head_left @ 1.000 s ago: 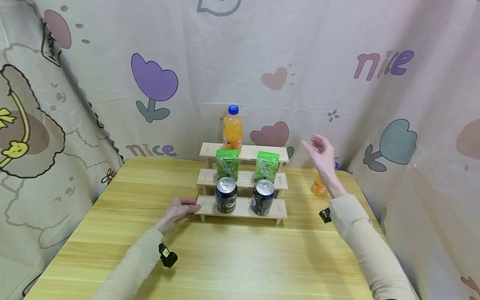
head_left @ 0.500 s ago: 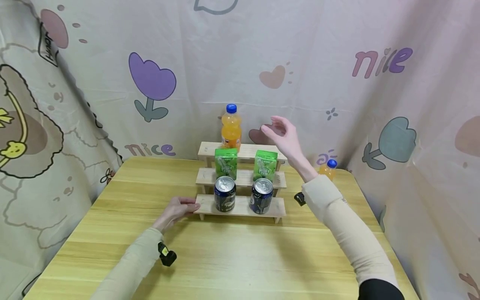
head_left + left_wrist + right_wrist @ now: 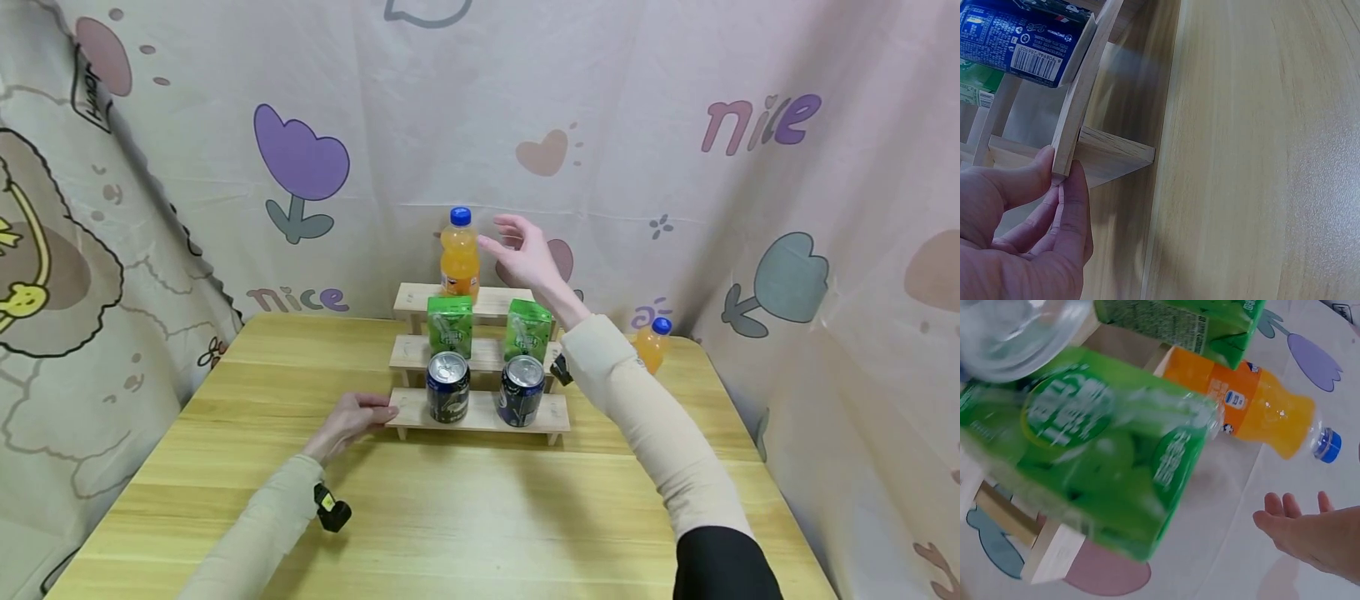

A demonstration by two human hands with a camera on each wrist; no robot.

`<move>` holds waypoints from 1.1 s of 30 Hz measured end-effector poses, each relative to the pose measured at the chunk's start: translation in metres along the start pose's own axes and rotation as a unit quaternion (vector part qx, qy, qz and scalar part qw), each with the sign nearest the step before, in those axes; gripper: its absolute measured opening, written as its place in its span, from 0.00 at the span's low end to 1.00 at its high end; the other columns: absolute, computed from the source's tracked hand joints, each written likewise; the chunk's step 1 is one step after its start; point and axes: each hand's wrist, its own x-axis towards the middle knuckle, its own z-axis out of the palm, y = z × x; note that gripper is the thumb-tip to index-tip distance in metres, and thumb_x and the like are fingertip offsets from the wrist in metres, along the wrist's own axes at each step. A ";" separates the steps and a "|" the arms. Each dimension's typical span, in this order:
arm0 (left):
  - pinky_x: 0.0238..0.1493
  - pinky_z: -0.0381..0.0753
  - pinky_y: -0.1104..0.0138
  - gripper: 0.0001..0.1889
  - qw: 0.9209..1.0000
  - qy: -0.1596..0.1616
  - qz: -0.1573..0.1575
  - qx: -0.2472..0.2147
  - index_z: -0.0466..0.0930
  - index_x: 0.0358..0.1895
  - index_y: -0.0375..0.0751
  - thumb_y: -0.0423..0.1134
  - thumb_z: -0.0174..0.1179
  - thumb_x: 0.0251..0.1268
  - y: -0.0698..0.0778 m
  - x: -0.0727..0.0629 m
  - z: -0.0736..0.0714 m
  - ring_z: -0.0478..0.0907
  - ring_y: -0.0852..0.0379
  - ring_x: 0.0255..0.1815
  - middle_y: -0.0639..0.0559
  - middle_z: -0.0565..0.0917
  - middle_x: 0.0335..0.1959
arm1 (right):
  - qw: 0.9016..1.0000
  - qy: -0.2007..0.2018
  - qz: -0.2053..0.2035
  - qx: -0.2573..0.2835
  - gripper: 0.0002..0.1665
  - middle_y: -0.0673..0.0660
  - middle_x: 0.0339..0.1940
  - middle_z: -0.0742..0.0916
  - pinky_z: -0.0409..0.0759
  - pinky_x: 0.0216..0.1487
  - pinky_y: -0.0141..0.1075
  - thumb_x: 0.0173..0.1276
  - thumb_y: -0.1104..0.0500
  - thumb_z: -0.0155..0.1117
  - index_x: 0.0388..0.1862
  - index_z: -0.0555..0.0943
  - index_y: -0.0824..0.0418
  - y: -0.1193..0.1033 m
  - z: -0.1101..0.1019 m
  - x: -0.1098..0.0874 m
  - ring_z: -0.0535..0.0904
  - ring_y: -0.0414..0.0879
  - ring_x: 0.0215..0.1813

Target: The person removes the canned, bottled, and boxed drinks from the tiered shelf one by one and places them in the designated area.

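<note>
My left hand [image 3: 350, 423] pinches the left end of the lowest step of a three-step wooden display rack [image 3: 408, 410]; the left wrist view has the thumb above the board and fingers beneath. My right hand [image 3: 527, 255] is raised over the right part of the top step, fingers apart and holding nothing. Just left of its fingertips, an orange drink bottle [image 3: 460, 260] with a blue cap stands on the top step. Two green juice boxes [image 3: 450, 327] are on the middle step. Two dark blue cans [image 3: 447, 388] stand on the lowest step.
A second orange drink bottle [image 3: 651, 346] stands at the table's back right, partly hidden by the right sleeve [image 3: 637, 408]. Behind the wooden table [image 3: 450, 517] hangs a printed curtain [image 3: 615, 100], which also encloses both sides.
My right hand has moved left from near the bottle at the back right to beside the bottle on the top step. The left hand keeps its hold on the rack.
</note>
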 end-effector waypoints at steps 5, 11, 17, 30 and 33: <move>0.47 0.89 0.70 0.26 1.000 0.004 -0.005 -0.003 0.69 0.63 0.17 0.29 0.64 0.66 0.000 0.001 0.000 0.83 0.62 0.37 0.43 0.86 0.44 | 1.000 -0.024 0.010 0.013 0.33 0.64 0.74 0.73 0.69 0.79 0.45 0.72 0.55 0.65 0.73 0.69 0.61 -0.003 0.010 0.010 0.70 0.58 0.74; 0.46 0.89 0.71 0.26 1.000 0.003 -0.007 -0.009 0.69 0.63 0.16 0.29 0.64 0.66 0.000 0.001 0.001 0.83 0.62 0.36 0.44 0.85 0.42 | 0.999 -0.029 0.017 0.033 0.33 0.63 0.73 0.74 0.70 0.78 0.45 0.72 0.56 0.65 0.73 0.69 0.62 -0.004 0.020 0.020 0.71 0.57 0.73; 0.47 0.89 0.71 0.26 1.000 0.002 -0.006 -0.012 0.68 0.63 0.16 0.28 0.64 0.66 0.001 0.002 0.001 0.83 0.62 0.36 0.44 0.85 0.42 | 0.998 -0.026 0.016 0.058 0.29 0.65 0.67 0.80 0.74 0.74 0.47 0.73 0.58 0.65 0.70 0.73 0.62 -0.005 0.030 0.028 0.74 0.58 0.69; 0.46 0.89 0.72 0.25 1.000 0.001 -0.005 -0.010 0.69 0.63 0.16 0.28 0.62 0.67 0.000 0.002 0.000 0.83 0.63 0.36 0.46 0.85 0.41 | 0.999 -0.023 0.029 0.015 0.29 0.60 0.74 0.76 0.66 0.80 0.52 0.74 0.52 0.64 0.71 0.73 0.58 -0.004 0.040 0.038 0.67 0.56 0.76; 0.46 0.89 0.72 0.25 1.000 0.002 -0.007 -0.011 0.69 0.62 0.16 0.28 0.63 0.66 0.000 0.002 0.000 0.83 0.62 0.36 0.45 0.85 0.41 | 0.999 -0.020 0.035 0.011 0.28 0.60 0.74 0.75 0.65 0.81 0.53 0.74 0.52 0.63 0.70 0.74 0.59 -0.006 0.041 0.038 0.66 0.55 0.77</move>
